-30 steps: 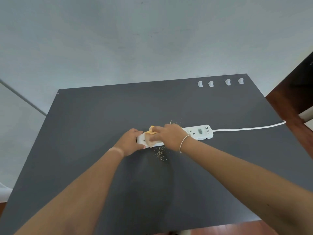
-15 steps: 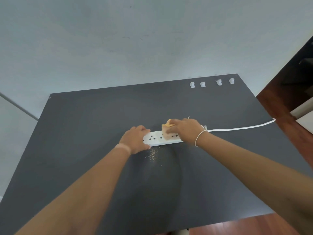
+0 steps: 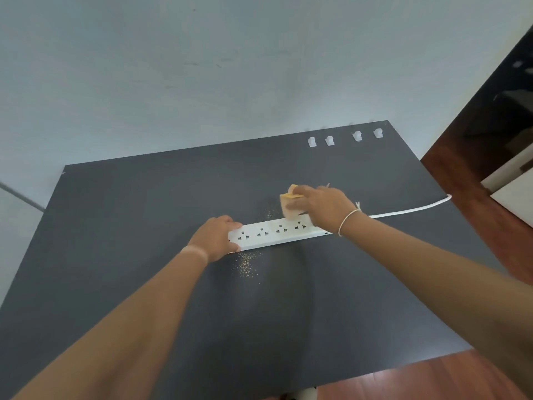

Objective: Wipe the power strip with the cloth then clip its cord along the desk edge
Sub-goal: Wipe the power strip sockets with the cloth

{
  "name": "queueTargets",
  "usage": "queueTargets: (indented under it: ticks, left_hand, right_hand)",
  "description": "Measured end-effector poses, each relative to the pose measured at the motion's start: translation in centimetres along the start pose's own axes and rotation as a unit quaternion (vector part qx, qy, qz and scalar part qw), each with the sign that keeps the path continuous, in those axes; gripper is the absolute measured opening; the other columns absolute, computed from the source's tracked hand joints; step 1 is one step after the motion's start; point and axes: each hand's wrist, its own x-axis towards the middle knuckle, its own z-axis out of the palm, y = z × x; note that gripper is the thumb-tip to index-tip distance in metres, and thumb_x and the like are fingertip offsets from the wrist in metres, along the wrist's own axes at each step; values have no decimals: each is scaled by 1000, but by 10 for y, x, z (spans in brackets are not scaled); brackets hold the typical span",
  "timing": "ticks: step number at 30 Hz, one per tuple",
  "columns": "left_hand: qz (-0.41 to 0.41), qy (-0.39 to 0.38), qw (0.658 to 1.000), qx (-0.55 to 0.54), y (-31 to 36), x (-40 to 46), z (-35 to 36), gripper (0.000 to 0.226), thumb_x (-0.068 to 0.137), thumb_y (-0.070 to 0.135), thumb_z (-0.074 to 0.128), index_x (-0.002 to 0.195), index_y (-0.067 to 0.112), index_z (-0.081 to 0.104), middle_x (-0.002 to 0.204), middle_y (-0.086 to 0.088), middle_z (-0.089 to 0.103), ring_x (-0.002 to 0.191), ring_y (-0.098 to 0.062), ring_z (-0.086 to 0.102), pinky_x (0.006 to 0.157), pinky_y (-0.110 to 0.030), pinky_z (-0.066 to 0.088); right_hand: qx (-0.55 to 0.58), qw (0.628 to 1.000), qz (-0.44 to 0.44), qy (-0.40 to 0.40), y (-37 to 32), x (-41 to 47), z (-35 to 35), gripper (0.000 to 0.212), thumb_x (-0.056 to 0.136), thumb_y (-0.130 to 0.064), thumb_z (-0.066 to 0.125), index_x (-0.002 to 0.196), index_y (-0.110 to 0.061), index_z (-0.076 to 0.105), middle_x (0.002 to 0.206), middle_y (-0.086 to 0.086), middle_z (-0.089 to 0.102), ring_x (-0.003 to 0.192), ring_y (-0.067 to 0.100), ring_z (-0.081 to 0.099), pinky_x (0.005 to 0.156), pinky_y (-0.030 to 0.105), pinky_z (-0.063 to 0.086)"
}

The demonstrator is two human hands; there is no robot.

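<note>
A white power strip (image 3: 274, 232) lies across the middle of the dark desk (image 3: 144, 203), its sockets facing up. My left hand (image 3: 215, 238) grips its left end. My right hand (image 3: 323, 207) holds a folded yellow cloth (image 3: 290, 204) at the strip's far edge near its right end, and covers that end. The white cord (image 3: 409, 209) runs from under my right hand to the desk's right edge. Several white cord clips (image 3: 344, 138) sit in a row along the far right edge of the desk.
Yellowish crumbs (image 3: 246, 265) lie scattered in front of the strip, and a few more (image 3: 269, 213) behind it. A grey wall stands beyond the desk. Wooden floor (image 3: 461, 180) shows to the right and below the near edge.
My right hand has swept the cloth from the strip's left part to its right end and onto its far edge. More sockets are uncovered. The left hand still holds the left end.
</note>
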Motion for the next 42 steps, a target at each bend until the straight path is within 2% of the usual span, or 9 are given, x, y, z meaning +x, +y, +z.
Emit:
queueTargets:
  ticks: [4, 8, 13, 17, 21, 26, 31, 36, 42]
  left_hand:
    - [-3, -3, 1000, 1, 0, 0, 0, 61, 81, 26, 68, 138, 19, 46, 140, -1, 45, 129, -23, 40, 107, -34, 36]
    - [-5, -3, 1000, 5, 1, 1, -1, 61, 81, 26, 68, 138, 19, 46, 141, -1, 45, 129, -23, 41, 107, -35, 36]
    - [-10, -6, 1000, 8, 4, -2, 0, 61, 81, 26, 69, 138, 19, 46, 142, -1, 44, 130, -23, 40, 107, -34, 36]
    - [-12, -7, 1000, 12, 3, -1, -1, 61, 81, 26, 68, 138, 19, 46, 142, -1, 44, 130, -23, 41, 107, -35, 36]
    - [-17, -16, 999, 26, 6, 1, -3, 61, 82, 25, 68, 138, 19, 45, 139, -1, 45, 130, -23, 41, 107, -37, 37]
    - [-31, -24, 998, 51, 11, 1, -5, 57, 79, 24, 67, 133, 21, 48, 132, 0, 48, 124, -23, 46, 101, -40, 43]
    - [-2, -32, 995, 94, 39, 10, -4, 68, 79, 29, 65, 141, 23, 36, 139, -1, 41, 130, -24, 38, 102, -43, 43]
    - [17, -18, 997, 72, 55, 18, 8, 51, 85, 22, 59, 135, 21, 46, 137, -2, 46, 127, -25, 43, 102, -41, 42]
    - [14, -9, 999, 42, 51, 18, 7, 53, 84, 23, 64, 135, 20, 48, 137, -4, 47, 127, -25, 44, 103, -38, 41]
  right_hand:
    - [-30, 993, -107, -45, -14, -5, 14, 60, 89, 0, 41, 132, -43, 43, 151, -11, 30, 105, 30, 56, 73, 35, 43]
    - [-27, 999, 5, -23, 9, -4, 6, 56, 90, -4, 44, 132, -41, 44, 152, -7, 28, 104, 31, 56, 72, 35, 44]
    - [-37, 994, -84, -52, 0, -9, 13, 59, 89, -1, 41, 131, -43, 45, 151, -11, 30, 105, 30, 56, 70, 33, 40]
    - [-18, 999, 27, -23, 14, -8, 5, 56, 88, -1, 44, 130, -39, 47, 150, -6, 31, 104, 30, 57, 70, 33, 41]
    - [-23, 997, -63, -34, -2, -6, 10, 59, 88, 1, 42, 129, -41, 47, 150, -10, 33, 105, 30, 57, 69, 34, 41]
    - [-13, 999, 42, -24, 17, -13, 5, 57, 89, 0, 41, 131, -38, 47, 150, -6, 32, 105, 30, 57, 69, 33, 42]
    - [-9, 996, -68, -53, 6, -15, 10, 57, 88, -1, 43, 129, -42, 47, 148, -9, 35, 107, 30, 57, 78, 35, 46]
    - [7, 996, 84, -22, 27, -18, 8, 55, 89, -1, 43, 132, -35, 47, 147, -2, 36, 107, 32, 58, 78, 36, 47]
    - [21, 999, -39, -26, -17, -11, 19, 55, 89, -2, 43, 129, -39, 47, 149, -6, 33, 107, 32, 57, 78, 37, 48]
